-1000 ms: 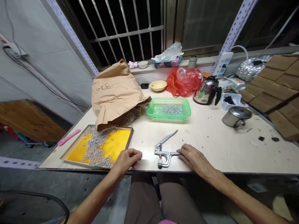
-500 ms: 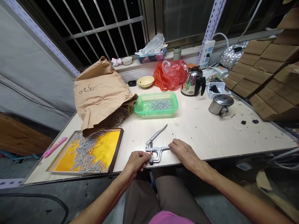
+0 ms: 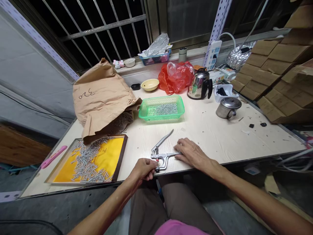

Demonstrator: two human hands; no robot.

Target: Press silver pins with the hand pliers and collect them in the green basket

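Observation:
Silvery hand-press pliers (image 3: 163, 157) lie on the table near its front edge, with one handle raised at an angle and a spring by the pivot. My left hand (image 3: 144, 168) is closed in a pinch at the jaw, by the red and black parts; what its fingertips hold is hidden. Around the end of the lower handle is my right hand (image 3: 190, 152), fingers apart above it and thumb below. To the left, a shallow tray (image 3: 119, 156) with a yellow bottom holds many small silvery metal pieces (image 3: 89, 161).
Behind the pliers stands a green plastic basket (image 3: 144, 115) with more metal pieces. A large brown paper bag (image 3: 105, 98) leans at the left, its mouth over the tray. A lidded metal cup (image 3: 228, 108), a kettle (image 3: 199, 85) and a red plastic bag (image 3: 171, 80) stand farther back.
My right hand has loosened at the handle: its fingers have lifted and spread, moving slightly up. My left hand stays pinched at the jaw. The whole view has shifted slightly.

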